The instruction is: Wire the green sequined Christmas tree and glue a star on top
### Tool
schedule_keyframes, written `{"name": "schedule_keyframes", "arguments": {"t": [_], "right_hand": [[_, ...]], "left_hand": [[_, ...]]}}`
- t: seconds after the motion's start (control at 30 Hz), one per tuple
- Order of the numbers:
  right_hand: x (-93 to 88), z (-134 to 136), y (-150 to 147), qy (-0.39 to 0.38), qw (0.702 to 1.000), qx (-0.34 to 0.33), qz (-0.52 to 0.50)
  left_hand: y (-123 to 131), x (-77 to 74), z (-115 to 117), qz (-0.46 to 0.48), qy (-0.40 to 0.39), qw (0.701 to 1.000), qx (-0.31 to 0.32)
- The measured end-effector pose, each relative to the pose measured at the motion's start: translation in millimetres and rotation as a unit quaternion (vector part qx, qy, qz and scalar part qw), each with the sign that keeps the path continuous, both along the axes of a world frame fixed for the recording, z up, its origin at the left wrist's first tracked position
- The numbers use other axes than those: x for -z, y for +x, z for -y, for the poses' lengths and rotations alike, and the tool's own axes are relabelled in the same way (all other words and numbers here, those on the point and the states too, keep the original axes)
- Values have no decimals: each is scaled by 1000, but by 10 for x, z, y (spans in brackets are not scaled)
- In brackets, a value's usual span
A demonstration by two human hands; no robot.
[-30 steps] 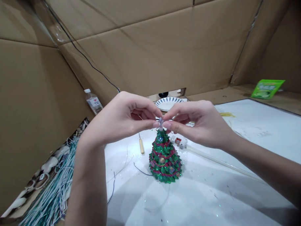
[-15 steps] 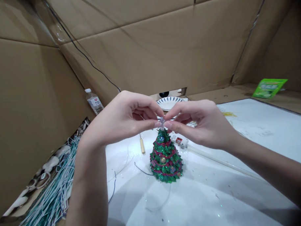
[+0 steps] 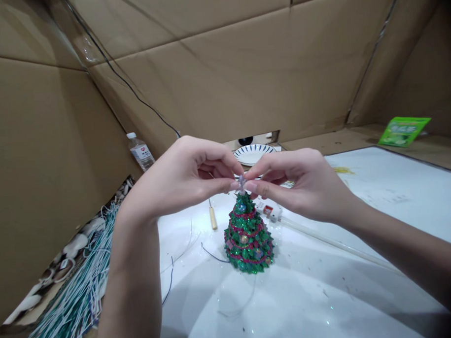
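A small glittery green Christmas tree with pink garlands and beads stands upright on the white table. At its tip is a pale, shiny star-shaped topper. My left hand pinches the topper from the left between thumb and index finger. From the other side, my right hand grips the same topper with thumb and index finger. The remaining fingers of both hands are curled and partly hidden. A dark thin wire reaches the tree's base on the left.
Left lies a bundle of white and teal wires. A wooden-handled tool and a white glue gun with a glue stick lie behind the tree. Farther back are a plate, a bottle and a green pouch.
Both hands keep their pinch on the topper with only a very slight shift to the left. The tree stands where it was.
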State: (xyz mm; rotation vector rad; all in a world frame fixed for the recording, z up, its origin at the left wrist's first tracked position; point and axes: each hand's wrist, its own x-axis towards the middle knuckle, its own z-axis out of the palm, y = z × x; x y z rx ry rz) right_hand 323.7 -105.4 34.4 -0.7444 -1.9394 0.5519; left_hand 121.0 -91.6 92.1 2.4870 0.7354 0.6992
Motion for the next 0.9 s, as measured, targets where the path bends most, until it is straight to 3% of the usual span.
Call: {"name": "schedule_keyframes", "arguments": {"t": [0.9], "right_hand": [[-27, -7, 16, -6, 1000, -20, 16]], "left_hand": [[13, 8, 0, -1, 0, 1000, -3]]}}
